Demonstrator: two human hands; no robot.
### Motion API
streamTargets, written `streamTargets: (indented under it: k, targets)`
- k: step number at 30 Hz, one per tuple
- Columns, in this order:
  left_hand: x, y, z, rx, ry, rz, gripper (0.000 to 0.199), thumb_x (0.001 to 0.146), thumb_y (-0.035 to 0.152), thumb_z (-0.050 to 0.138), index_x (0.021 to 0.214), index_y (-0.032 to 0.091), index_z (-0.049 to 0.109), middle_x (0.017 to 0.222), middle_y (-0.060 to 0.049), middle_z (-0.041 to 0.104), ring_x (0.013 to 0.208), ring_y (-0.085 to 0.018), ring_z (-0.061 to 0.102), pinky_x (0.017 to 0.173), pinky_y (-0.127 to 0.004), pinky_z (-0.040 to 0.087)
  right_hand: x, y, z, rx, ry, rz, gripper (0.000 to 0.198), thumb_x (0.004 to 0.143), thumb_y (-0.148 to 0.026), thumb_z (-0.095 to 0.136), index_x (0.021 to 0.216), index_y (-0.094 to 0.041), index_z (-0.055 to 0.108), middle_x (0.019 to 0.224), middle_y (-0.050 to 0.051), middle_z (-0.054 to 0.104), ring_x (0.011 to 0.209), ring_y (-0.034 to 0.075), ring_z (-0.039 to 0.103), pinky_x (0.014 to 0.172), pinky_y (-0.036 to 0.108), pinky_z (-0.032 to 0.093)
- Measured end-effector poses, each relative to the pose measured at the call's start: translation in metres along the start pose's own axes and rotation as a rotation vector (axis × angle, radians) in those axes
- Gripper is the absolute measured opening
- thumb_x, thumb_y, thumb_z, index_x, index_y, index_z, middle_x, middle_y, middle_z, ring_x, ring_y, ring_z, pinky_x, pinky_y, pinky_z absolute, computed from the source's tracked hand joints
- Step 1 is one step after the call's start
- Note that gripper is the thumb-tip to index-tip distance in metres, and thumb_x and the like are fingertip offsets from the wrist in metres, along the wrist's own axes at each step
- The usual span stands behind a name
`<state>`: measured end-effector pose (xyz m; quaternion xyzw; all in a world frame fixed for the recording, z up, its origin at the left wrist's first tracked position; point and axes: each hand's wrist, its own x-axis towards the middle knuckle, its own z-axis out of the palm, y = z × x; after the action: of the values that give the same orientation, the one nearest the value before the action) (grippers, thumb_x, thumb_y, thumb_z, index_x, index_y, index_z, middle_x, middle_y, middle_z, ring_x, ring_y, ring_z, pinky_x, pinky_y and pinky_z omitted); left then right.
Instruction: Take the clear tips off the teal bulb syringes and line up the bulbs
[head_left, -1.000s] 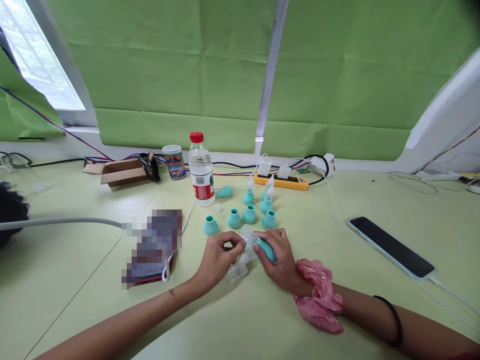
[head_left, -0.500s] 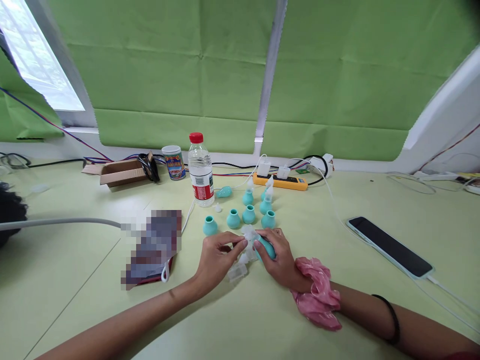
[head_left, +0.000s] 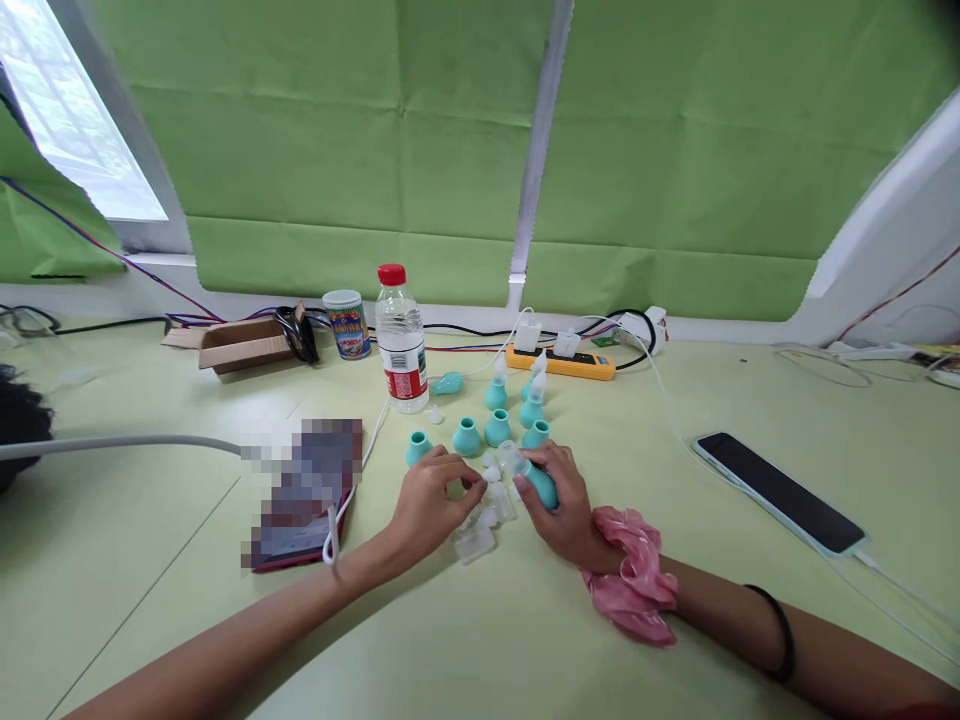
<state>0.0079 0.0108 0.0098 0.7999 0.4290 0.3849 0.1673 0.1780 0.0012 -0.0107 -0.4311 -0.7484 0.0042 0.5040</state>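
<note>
My right hand [head_left: 559, 500] is closed around a teal squeeze bulb [head_left: 541, 486], its mouth tilted toward the left. In front of that mouth lie loose translucent plastic parts [head_left: 501, 500], several of them, between my two hands. Thumb and forefinger of my left hand [head_left: 435, 500] are pinched together at the edge of these parts, touching or very near a small whitish piece [head_left: 491, 474]; whether it is held cannot be told. Beyond my hands stand several open teal bulbs [head_left: 466, 437]. Farther back, other bulbs carry clear pointed tips [head_left: 540, 386].
A water bottle [head_left: 403, 345] with a red cap and a can [head_left: 347, 325] stand behind. An orange power strip [head_left: 592, 366] runs along the back. One phone [head_left: 780, 492] lies right, a blurred one [head_left: 311, 495] left. An opened cardboard box [head_left: 244, 345] sits back left.
The bulb in my right hand has moved slightly up and right, apart from my left fingertips. My left hand has shifted a little left, and more of the clear parts show.
</note>
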Motion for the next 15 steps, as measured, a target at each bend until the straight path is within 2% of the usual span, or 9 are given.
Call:
streamTargets:
  k: [5, 9, 11, 13, 15]
  targets:
    - [0.003, -0.009, 0.001, 0.083, -0.100, -0.040, 0.013, 0.071, 0.019, 0.055, 0.067, 0.017, 0.067, 0.064, -0.002, 0.062, 0.064, -0.015, 0.043, 0.054, -0.024, 0.036, 0.002, -0.005, -0.001, 0.053, -0.064, 0.009, 0.014, 0.077, -0.025, 0.050, 0.091, -0.020, 0.048, 0.081, 0.004, 0.057, 0.077, 0.018, 0.050, 0.070, 0.033, 0.039]
    - [0.004, 0.001, -0.006, -0.050, -0.054, -0.112, 0.019, 0.077, 0.022, 0.046, 0.073, 0.015, 0.063, 0.065, -0.002, 0.059, 0.062, -0.013, 0.044, 0.053, -0.022, 0.035, 0.003, -0.007, -0.002, 0.036, -0.093, -0.056, 0.012, 0.074, -0.026, 0.055, 0.083, -0.020, 0.049, 0.073, 0.002, 0.058, 0.069, 0.017, 0.051, 0.067, 0.033, 0.038]
    - [0.002, 0.009, -0.010, -0.167, -0.053, -0.169, 0.027, 0.082, 0.024, 0.037, 0.069, 0.014, 0.058, 0.060, 0.000, 0.054, 0.056, -0.010, 0.042, 0.050, -0.020, 0.033, 0.001, -0.011, -0.004, 0.037, -0.123, -0.117, 0.014, 0.074, -0.026, 0.057, 0.083, -0.019, 0.050, 0.072, 0.002, 0.058, 0.066, 0.016, 0.052, 0.065, 0.033, 0.038]
    - [-0.002, 0.017, -0.012, -0.220, -0.121, -0.163, 0.036, 0.084, 0.028, 0.032, 0.056, 0.014, 0.049, 0.050, 0.003, 0.042, 0.048, -0.008, 0.036, 0.046, -0.020, 0.028, -0.002, -0.017, -0.005, 0.049, -0.148, -0.164, 0.015, 0.074, -0.026, 0.057, 0.083, -0.018, 0.050, 0.072, 0.004, 0.059, 0.067, 0.016, 0.053, 0.064, 0.032, 0.039]
    - [-0.005, 0.024, -0.013, -0.179, -0.200, -0.117, 0.037, 0.081, 0.032, 0.037, 0.049, 0.015, 0.039, 0.044, 0.006, 0.032, 0.043, -0.006, 0.027, 0.044, -0.020, 0.022, -0.006, -0.024, -0.007, 0.083, -0.167, -0.175, 0.014, 0.074, -0.027, 0.056, 0.083, -0.017, 0.050, 0.071, 0.004, 0.059, 0.066, 0.016, 0.053, 0.061, 0.030, 0.040]
